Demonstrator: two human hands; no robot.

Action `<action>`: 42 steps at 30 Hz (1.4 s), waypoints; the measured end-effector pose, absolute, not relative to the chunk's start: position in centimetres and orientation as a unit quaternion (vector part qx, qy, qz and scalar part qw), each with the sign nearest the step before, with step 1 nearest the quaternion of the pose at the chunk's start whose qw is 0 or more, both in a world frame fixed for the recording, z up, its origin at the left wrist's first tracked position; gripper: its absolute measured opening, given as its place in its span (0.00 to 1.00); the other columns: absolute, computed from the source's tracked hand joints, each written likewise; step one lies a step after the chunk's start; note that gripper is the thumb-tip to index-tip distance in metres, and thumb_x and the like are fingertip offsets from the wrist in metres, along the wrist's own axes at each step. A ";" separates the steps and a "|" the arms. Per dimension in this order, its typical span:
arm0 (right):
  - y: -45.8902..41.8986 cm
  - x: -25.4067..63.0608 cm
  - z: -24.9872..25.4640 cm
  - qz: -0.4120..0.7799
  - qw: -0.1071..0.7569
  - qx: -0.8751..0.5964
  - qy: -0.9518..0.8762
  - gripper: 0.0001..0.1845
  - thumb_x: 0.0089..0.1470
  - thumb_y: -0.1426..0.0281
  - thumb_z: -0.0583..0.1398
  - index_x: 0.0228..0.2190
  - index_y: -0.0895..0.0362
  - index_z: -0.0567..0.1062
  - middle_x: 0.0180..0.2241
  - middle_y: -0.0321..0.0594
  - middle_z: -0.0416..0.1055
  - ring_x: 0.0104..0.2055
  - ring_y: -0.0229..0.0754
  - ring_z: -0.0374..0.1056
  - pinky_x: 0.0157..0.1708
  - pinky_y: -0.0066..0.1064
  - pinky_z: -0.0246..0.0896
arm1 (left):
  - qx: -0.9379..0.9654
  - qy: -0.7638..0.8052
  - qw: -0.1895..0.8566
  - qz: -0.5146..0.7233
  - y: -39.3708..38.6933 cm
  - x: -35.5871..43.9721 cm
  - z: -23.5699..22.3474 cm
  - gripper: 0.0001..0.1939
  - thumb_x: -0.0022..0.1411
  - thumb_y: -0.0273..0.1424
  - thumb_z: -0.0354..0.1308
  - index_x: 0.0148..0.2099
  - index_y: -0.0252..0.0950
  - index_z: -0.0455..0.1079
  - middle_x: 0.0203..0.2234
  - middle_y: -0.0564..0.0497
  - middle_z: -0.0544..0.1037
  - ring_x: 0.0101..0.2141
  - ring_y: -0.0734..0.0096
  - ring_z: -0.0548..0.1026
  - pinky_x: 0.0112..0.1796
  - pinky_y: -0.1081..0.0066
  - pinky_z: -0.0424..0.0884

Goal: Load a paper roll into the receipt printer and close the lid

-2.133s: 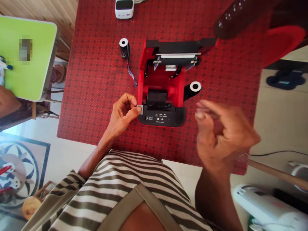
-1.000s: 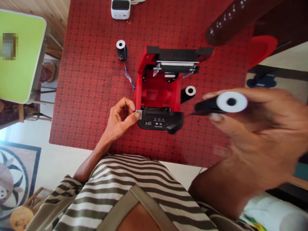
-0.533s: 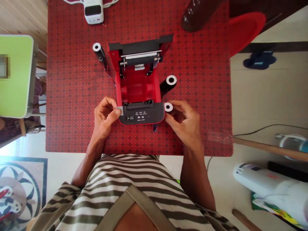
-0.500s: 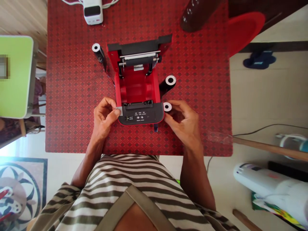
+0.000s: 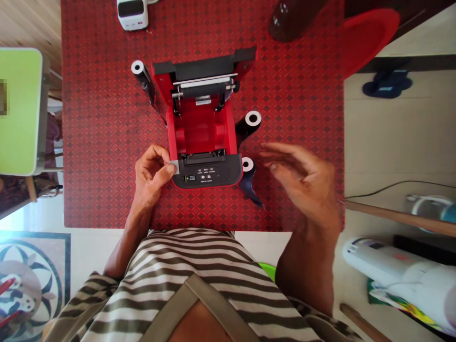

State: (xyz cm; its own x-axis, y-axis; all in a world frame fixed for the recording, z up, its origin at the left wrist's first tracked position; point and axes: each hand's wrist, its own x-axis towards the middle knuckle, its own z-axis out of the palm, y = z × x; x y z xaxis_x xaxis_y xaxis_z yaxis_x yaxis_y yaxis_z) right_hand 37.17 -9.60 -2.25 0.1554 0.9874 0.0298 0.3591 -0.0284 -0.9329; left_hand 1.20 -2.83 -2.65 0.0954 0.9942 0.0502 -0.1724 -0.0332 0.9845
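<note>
A red and black label printer [image 5: 210, 178] stands on the table with its lid [image 5: 204, 71] raised and its red inner bay bare. My left hand [image 5: 147, 175] pinches the grey tab [image 5: 173, 167] at the printer's front left corner between thumb and finger. Against the front right corner stands a black ribbon roll [image 5: 248, 170] with a white core end, its loose tail trailing toward me. My right hand [image 5: 306, 178] hovers just right of that roll, fingers apart, holding nothing. Another black roll [image 5: 249, 124] leans by the printer's right side, and a third roll [image 5: 141, 78] stands at its left.
The red patterned table [image 5: 107, 142] bears a small white device [image 5: 132, 14] at the back left and a dark bottle [image 5: 294, 19] at the back right. A red stool [image 5: 370, 40] is beyond the right edge. A green table [image 5: 19, 114] stands at the left.
My right hand has lifted the black ribbon roll out of the printer bay, placed it by the front right corner, released it and drawn away rightward. My left hand keeps its pinch.
</note>
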 end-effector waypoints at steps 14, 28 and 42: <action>0.2 36.3 -4.0 0.273 0.468 -0.610 -0.578 0.16 0.66 0.53 0.79 0.52 0.41 0.90 0.50 0.41 0.93 0.51 0.58 0.90 0.58 0.60 0.90 | 0.496 0.401 0.575 0.512 -2.5 1.8 -1.4 0.33 0.66 0.58 0.91 0.37 0.41 0.77 0.26 0.58 0.72 0.24 0.77 0.62 0.26 0.75 0.62; -0.3 28.7 8.5 0.098 0.194 -0.435 -0.874 0.16 0.79 0.75 0.66 0.62 0.52 0.86 0.56 0.49 0.92 0.61 0.65 0.89 0.65 0.59 0.88 | 0.471 0.407 0.606 0.495 -2.8 2.0 -1.1 0.36 0.63 0.60 0.93 0.38 0.41 0.77 0.28 0.58 0.72 0.27 0.76 0.64 0.29 0.73 0.66; 3.8 27.3 2.2 0.151 0.187 -0.478 -0.845 0.05 0.78 0.64 0.69 0.43 0.45 0.84 0.39 0.45 0.88 0.47 0.62 0.87 0.59 0.58 0.81 | 0.471 0.414 0.619 0.472 -3.0 1.6 -1.2 0.35 0.64 0.61 0.92 0.41 0.42 0.77 0.30 0.57 0.75 0.29 0.73 0.65 0.33 0.69 0.68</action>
